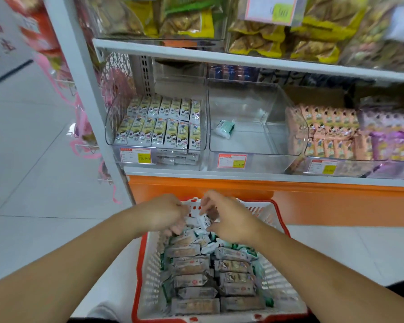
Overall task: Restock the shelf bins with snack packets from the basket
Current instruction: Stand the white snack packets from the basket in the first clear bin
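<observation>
Both our hands work at the far end of the basket (147, 271): right hand (229, 220) pinches a snack packet (204, 221), left hand (166, 214) seemingly curls around others. Light, crinkly, slippery wrappers; we'd grip mid-body, bound for the nearly empty bin (250, 155).

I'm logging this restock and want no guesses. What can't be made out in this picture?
- Head view: price tags on the bins, print too small and blurred.
- Left hand and right hand: fingers curled into the basket; the backs of the hands hide how many packets they hold.
- Top shelf bins: cut off by the upper edge.
- Purple packets: cut off at right, blurred.
</observation>
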Demonstrator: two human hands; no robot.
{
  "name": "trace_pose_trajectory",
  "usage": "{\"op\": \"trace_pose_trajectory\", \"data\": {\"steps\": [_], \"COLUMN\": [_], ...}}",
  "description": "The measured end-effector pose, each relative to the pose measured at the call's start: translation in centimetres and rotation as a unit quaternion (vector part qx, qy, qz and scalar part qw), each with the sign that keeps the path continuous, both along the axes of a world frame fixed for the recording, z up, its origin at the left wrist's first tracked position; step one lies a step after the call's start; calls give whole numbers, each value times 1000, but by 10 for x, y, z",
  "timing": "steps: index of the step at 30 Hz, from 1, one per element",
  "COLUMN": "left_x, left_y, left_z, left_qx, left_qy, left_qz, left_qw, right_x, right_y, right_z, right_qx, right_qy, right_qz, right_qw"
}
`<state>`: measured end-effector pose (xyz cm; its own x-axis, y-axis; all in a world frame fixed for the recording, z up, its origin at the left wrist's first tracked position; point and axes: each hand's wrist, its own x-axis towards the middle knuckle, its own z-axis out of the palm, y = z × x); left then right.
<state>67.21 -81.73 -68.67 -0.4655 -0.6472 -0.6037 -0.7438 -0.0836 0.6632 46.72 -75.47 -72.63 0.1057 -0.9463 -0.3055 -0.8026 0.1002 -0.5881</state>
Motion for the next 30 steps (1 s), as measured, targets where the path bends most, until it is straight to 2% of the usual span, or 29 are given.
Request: {"op": "trace_pose_trajectory", "data": {"steps": [3, 8, 11, 14, 22, 30], "left_x": [0, 7, 13, 17, 16, 22], "left_y": [8, 17, 14, 6, -3, -21], "left_z": [27, 38, 46, 53, 62, 64], "left_qx": [84, 138, 94, 78, 72, 57], "left_qy": [158, 252, 269, 300, 306, 302], "left_qz": [77, 114, 164, 194, 148, 150], "left_qw": [981, 951, 944, 931, 938, 940], "right_x": [18, 24, 23, 22, 25, 37], "right_y": [7, 25, 20, 15, 5, -9], "right_z": [52, 94, 105, 109, 109, 103], "right_qx": [-74, -109, -152, -153, -137, -213], "right_qy": [12, 14, -20, -55, -79, -46], "right_qz": [61, 103, 72, 45, 7, 25], "right_qw": [995, 989, 986, 986, 987, 976]}}
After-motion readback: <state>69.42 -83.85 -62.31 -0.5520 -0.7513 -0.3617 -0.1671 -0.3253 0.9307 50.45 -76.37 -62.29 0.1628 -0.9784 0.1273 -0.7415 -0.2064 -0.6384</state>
